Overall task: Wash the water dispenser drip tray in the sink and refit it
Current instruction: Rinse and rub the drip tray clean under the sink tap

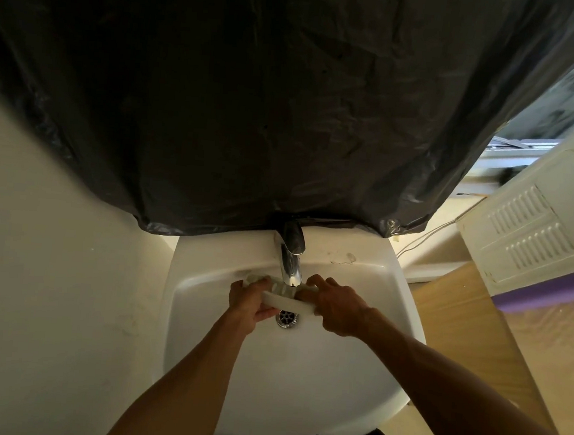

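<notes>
The drip tray [287,303] sits at frame centre, inside the sink [301,373], directly below the faucet [291,255] and above the drain [287,317]. The left hand [248,300] grip clasps its left end; the right hand [337,307] grip clasps its right end.

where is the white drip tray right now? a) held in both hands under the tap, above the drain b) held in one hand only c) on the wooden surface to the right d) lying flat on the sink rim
a: the drip tray is gripped by the left hand and the right hand, just below the tap and over the drain.
</notes>
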The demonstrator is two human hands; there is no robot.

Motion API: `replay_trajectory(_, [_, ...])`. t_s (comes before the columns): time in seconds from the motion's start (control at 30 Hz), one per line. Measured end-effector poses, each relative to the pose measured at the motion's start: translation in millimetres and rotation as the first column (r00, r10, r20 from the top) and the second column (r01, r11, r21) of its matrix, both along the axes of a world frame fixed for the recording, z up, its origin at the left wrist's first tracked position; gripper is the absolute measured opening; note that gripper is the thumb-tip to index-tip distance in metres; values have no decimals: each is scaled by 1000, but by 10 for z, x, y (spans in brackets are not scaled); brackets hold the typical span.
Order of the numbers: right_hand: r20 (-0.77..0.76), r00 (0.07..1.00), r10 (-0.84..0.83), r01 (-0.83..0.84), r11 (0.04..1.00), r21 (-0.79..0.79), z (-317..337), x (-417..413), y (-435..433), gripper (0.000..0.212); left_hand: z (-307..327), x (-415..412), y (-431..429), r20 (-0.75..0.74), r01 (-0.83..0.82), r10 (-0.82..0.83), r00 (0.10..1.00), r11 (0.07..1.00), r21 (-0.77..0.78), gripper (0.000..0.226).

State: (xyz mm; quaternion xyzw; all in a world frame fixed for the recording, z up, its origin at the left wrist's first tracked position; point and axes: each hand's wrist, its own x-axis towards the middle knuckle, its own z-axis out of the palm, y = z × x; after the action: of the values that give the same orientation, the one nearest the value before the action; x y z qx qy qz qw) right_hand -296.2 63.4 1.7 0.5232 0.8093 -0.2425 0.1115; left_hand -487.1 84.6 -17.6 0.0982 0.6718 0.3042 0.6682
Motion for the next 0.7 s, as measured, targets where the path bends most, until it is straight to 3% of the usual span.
replay_trajectory(0.2, [-159, 915, -372, 323, 909, -265, 31, 34, 66, 57, -10, 16, 61, 13, 59, -58, 998, 998, -31, 39])
replay_trajectory(0.33, [-164, 884, -438, 370, 869, -328, 49, 115, 105, 49, -27, 85, 81, 68, 72, -69, 995, 996, -49, 34])
replay_trajectory(0.5, [-140, 828, -543, 455, 796, -398, 101, 247, 134, 48, -39, 220, 107, 115, 57, -49, 992, 996, -66, 49])
replay_trajectory(0.7, [-117, 814, -569, 513, 799, -315, 51, 268, 116, 55, -13, 278, 101, 173, 41, -29, 984, 997, -68, 38])
